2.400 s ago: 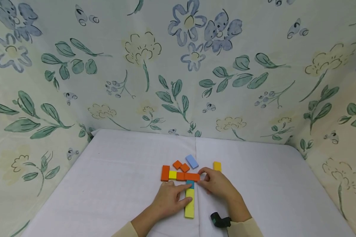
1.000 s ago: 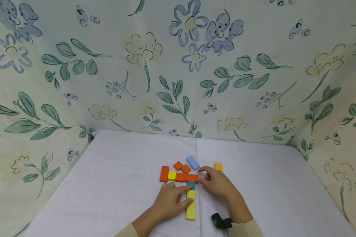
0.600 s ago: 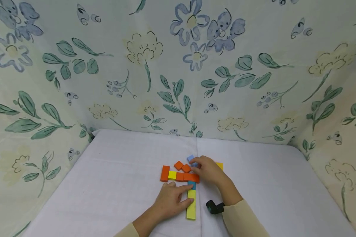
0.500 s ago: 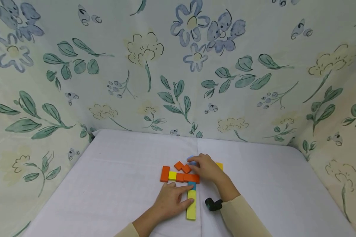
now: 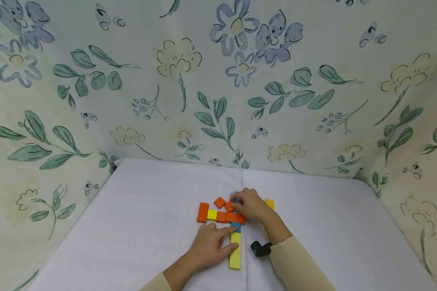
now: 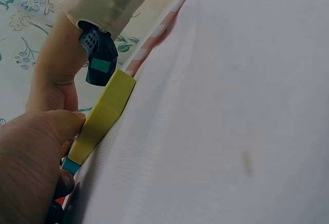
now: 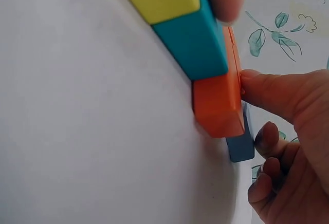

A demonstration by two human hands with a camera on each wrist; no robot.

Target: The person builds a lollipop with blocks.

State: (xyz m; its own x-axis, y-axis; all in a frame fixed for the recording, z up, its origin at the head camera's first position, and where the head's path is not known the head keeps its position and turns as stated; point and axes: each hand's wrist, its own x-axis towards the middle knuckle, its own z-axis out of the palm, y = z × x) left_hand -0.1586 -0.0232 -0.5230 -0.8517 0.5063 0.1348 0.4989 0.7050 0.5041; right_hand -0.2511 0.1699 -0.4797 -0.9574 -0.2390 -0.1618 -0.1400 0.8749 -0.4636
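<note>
My left hand (image 5: pixel 209 244) presses its straight index finger on a teal block (image 5: pixel 236 228). Its thumb touches the long yellow block (image 5: pixel 234 256) below, also visible in the left wrist view as a yellow bar (image 6: pixel 103 118). My right hand (image 5: pixel 252 204) reaches over a light blue block (image 5: pixel 234 192), with thumb and index finger apart. The thumb tip is at a small orange square block (image 5: pixel 229 207); part of the blue block shows between the fingers. In the right wrist view that thumb overlaps the long orange block (image 7: pixel 218 106), which adjoins the teal block (image 7: pixel 193 44).
A row runs left from the long orange block: an orange square (image 5: pixel 221 217), a yellow square (image 5: pixel 211 215) and an upright orange block (image 5: pixel 202 212). Another loose orange square (image 5: pixel 219 202) lies behind. A yellow block (image 5: pixel 270 204) is partly hidden by my right hand. Floral cloth (image 5: pixel 189 101) surrounds the table.
My right hand has left the end of the long orange block and moved back and left over the light blue block. My left hand has stayed in place.
</note>
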